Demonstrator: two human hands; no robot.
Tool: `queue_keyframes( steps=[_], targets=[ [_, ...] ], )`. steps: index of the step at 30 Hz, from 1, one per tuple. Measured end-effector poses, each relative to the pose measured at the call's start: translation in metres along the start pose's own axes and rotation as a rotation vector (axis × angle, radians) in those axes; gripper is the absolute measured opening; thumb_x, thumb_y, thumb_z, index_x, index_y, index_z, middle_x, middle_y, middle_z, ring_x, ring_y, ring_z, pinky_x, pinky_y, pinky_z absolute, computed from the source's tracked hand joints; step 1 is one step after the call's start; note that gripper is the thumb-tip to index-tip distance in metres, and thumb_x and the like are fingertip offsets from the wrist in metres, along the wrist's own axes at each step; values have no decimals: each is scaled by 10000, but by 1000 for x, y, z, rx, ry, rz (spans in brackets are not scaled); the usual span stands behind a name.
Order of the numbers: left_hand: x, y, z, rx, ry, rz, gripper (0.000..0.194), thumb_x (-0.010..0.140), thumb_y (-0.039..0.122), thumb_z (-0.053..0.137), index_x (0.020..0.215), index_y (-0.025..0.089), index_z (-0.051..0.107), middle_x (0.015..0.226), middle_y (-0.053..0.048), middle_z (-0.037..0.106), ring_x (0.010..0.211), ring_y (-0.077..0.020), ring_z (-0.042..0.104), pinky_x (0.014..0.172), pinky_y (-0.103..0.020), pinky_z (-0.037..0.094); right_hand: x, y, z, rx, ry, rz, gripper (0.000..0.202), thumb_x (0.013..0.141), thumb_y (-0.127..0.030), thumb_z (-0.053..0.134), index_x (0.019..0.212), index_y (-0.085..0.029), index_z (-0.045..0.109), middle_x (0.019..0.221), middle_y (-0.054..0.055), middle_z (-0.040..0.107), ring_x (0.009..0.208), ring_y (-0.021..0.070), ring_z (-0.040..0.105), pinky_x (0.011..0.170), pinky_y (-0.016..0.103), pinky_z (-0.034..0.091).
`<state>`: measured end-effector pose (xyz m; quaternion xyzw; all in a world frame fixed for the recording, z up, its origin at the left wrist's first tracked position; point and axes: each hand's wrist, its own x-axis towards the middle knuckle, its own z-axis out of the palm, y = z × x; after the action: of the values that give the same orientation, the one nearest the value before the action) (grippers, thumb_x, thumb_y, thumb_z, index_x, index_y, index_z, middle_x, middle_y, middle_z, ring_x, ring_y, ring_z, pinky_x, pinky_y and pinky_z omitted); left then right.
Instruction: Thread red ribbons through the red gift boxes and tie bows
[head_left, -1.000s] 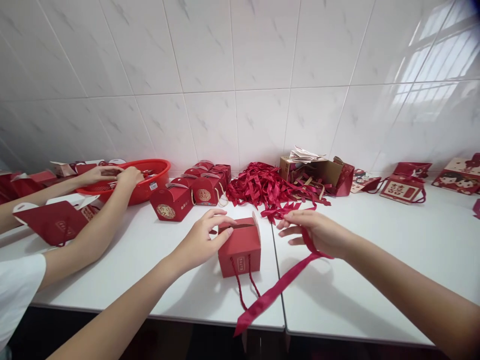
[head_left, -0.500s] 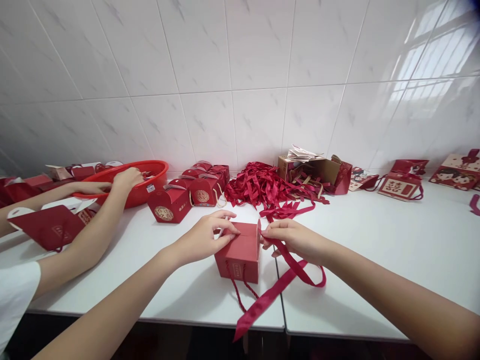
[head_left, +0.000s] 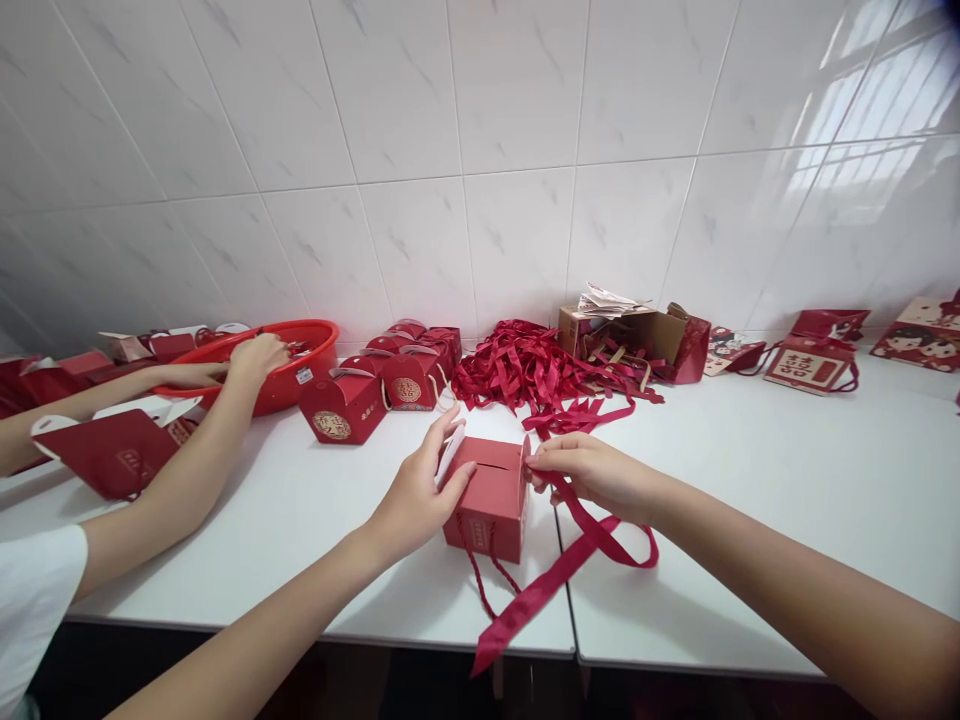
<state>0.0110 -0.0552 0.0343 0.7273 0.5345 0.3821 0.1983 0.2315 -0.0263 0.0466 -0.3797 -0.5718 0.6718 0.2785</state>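
A red gift box (head_left: 489, 500) with a slit along its top and red cord handles stands on the table in front of me. My left hand (head_left: 421, 480) grips its left side, thumb on the top and fingers behind a raised flap whose pale inner face (head_left: 450, 455) shows. At the right end flap, my right hand (head_left: 581, 468) pinches a dark red ribbon (head_left: 536, 600), close against the box. The ribbon loops below this hand, and its loose end hangs over the table's front edge. My right fingertips are partly hidden.
Finished-looking red boxes (head_left: 343, 405) stand left of a ribbon heap (head_left: 517, 365). Behind are an open carton (head_left: 664, 345) and more boxes (head_left: 810, 365) at right. A co-worker's hands (head_left: 259, 360) reach into a red basin (head_left: 319, 365). A seam (head_left: 568, 590) splits the white table.
My left hand has shifted from the box's top to its left side, where the flap now stands raised. The slit on top looks wider. My right hand keeps the ribbon at the right end.
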Motion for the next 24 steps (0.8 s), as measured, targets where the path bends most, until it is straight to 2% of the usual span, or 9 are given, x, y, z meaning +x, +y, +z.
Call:
queue_keyframes(
  steps=[2,5,9,11,14,18,21,24],
  targets=[
    [-1,-2,5,-94,13,-54,604,846,333,508,1387,226,261,1376,-109,470,1307,-214,410,1069,-378,357,1,-1,0,-13,0,3,264,724,-398,669,654,-145,632,696,14,580,664,110,505,613,245,392],
    [1,-3,8,-156,55,-88,510,843,328,506,1313,211,345,1380,-106,468,1308,-214,408,1084,-363,338,4,-2,0,-98,3,-43,295,736,-433,660,675,-144,643,696,9,579,650,103,488,614,246,362],
    [2,-3,10,-159,73,-79,448,847,325,499,1267,212,391,1377,-91,471,1308,-211,405,1079,-342,346,7,0,-2,-290,98,-145,335,729,-473,660,683,-142,641,649,2,576,608,104,476,607,259,349],
    [2,-3,10,-150,73,-68,431,847,331,502,1251,214,407,1358,-85,489,1295,-214,419,1074,-343,350,8,3,-3,-301,143,-167,319,713,-461,681,715,-147,625,641,2,589,612,114,504,612,263,369],
    [2,-4,13,-165,82,-65,422,845,334,510,1240,216,418,1330,-79,505,1273,-210,439,1071,-343,351,6,6,-4,-225,157,-193,346,662,-419,740,830,-176,558,572,-37,573,582,120,526,587,253,374],
    [1,-4,17,-258,127,-77,425,841,324,520,1241,221,418,1352,-76,468,1303,-204,393,1085,-339,330,4,6,-3,-179,147,-197,553,636,-379,773,1075,-186,500,552,-61,573,582,124,539,575,246,369],
    [1,-3,18,-317,113,-85,439,849,325,511,1266,237,405,1377,-72,444,1303,-214,391,1086,-359,327,4,1,-4,-229,106,-193,762,648,-356,769,1311,-191,433,545,-79,542,563,110,504,580,249,363],
    [0,-4,17,-288,53,-52,415,866,318,487,1265,233,412,1370,-71,452,1292,-215,401,1087,-362,323,5,-5,-6,-333,50,-201,754,650,-352,767,1328,-185,483,548,-76,527,540,90,439,581,251,354]
  ],
)
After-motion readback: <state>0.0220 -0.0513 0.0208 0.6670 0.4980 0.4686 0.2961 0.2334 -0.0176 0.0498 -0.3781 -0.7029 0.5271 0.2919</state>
